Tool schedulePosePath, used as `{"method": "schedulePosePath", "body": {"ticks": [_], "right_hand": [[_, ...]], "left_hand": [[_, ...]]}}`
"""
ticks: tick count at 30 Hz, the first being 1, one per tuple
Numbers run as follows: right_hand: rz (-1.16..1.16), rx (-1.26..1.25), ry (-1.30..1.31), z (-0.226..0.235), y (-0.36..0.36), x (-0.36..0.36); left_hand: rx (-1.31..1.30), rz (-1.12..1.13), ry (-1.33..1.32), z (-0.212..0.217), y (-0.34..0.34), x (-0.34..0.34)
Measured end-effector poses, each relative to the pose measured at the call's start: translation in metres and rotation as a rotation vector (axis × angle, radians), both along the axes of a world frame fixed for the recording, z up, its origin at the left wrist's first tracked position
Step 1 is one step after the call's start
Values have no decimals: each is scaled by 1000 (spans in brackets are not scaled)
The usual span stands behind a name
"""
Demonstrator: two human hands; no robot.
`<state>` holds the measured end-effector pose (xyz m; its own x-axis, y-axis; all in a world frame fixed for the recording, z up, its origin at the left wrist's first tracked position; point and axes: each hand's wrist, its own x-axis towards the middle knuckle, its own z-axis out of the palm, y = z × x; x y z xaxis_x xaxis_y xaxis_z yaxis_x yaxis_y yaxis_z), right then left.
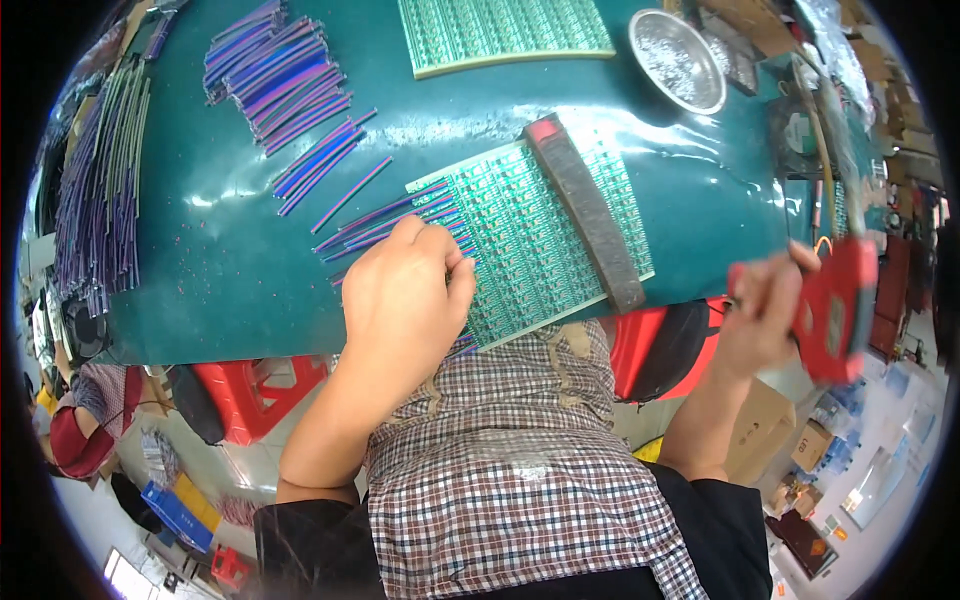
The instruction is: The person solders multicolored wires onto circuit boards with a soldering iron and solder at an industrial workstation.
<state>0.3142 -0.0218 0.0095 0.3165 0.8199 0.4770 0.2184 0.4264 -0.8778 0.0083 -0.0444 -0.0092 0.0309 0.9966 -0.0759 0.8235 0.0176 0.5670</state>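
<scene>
My left hand (405, 290) rests with curled fingers on the left edge of a green circuit board panel (525, 235), pressing down thin purple and blue wire pieces (375, 225) that lie against it. A dark grey bar with a red end (588, 210) lies across the panel. Off the table's right edge, my right hand (765, 310) grips a red tool (835, 305) with a cable running up from it.
Several bundles of purple wire pieces (280, 75) lie at the back left of the teal table (230, 250). A second green panel (500, 30) and a metal bowl (678, 58) sit at the back. Red stools (255, 385) stand below; another person (85, 420) sits at the left.
</scene>
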Motion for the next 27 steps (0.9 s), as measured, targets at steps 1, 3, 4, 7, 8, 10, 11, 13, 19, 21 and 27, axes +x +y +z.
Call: {"method": "schedulePosePath", "body": {"ticks": [1, 3, 4, 7, 8, 10, 11, 13, 19, 21, 27], "right_hand": [[-102, -95, -74, -7, 15, 2], [-206, -484, -175, -8, 42, -7], [-204, -468, -172, -9, 41, -6], [-165, -244, -86, -11, 33, 8], [-187, -290, -145, 0, 30, 17], [-232, -281, -274, 23, 24, 31], [-272, -228, -359, 36, 18, 44], [-190, -82, -620, 73, 8, 101], [-224, -120, -713, 184, -26, 74], [-144, -169, -747, 193, -30, 94], [-15, -296, -565, 121, -54, 110]], "left_hand": [[58, -26, 13, 1, 1, 0], [130, -35, 36, 2, 4, -7], [174, 8, 31, 3, 7, -13], [242, 174, 39, 8, 24, -41], [269, 189, 80, 2, 31, -49], [277, 189, 118, -12, 44, -67], [255, 164, 93, -19, 51, -68], [193, 168, 0, -21, 59, -66], [290, 33, 211, -34, 62, -68], [331, -6, 252, -39, 62, -76], [415, 82, 212, -9, 62, -73]]}}
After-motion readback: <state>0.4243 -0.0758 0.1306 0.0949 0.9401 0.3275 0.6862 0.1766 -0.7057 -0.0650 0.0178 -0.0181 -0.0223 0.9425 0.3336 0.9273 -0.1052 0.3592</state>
